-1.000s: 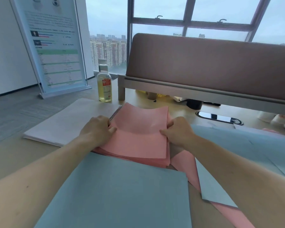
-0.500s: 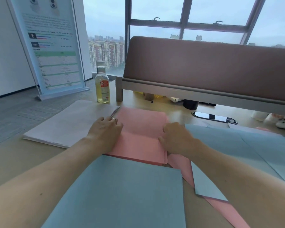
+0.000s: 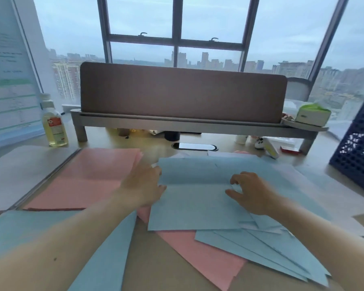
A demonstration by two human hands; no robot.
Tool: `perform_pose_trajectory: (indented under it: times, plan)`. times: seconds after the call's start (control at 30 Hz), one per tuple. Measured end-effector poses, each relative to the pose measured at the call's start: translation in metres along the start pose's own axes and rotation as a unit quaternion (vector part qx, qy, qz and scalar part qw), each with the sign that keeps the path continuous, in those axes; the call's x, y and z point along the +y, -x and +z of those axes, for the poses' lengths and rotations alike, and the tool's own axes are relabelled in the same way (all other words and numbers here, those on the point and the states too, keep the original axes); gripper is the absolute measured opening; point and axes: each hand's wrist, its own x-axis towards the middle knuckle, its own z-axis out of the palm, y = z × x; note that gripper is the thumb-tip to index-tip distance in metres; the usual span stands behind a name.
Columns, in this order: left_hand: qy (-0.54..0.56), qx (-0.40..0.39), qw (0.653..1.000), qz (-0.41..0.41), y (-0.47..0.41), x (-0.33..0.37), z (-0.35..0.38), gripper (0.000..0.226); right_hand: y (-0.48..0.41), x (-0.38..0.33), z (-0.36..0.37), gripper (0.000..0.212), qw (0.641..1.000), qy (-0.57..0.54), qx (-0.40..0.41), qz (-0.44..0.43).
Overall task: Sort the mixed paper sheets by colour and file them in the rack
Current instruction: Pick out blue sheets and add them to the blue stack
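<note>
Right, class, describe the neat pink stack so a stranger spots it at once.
Find the long brown divider panel. In front of its left end, right of the white paper pile, lies the squared-up stack of pink paper sheets. Unlike the loose pink sheet nearer, no blue sheets cover it.

A bottle (image 3: 54, 127) of yellowish liquid stands at middle left, beside a printed banner (image 3: 11, 91) in the upper left. Across the centre runs a brown divider panel (image 3: 183, 95) — a window (image 3: 177, 28) behind it — with a green-topped tissue box (image 3: 312, 115) at its right end.
</note>
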Motion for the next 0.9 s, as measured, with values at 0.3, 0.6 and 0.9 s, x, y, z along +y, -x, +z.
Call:
perform_pose_trajectory:
  times: [0.3,0.6,0.9]
  plan:
    - [0.137,-0.029,0.982,-0.126,-0.004,0.061,0.002,0.081,0.04,0.075,0.005,0.046,1.0,-0.01,-0.012,0.016]
    - [0.364,-0.007,0.904,-0.225,-0.01,0.092,0.013,0.047,0.053,0.087,0.011,0.047,0.996,-0.086,0.007,0.002]
    - [0.294,0.037,0.945,-0.135,-0.022,0.135,0.034,0.051,0.065,0.092,0.001,0.081,0.989,-0.138,-0.014,-0.047]
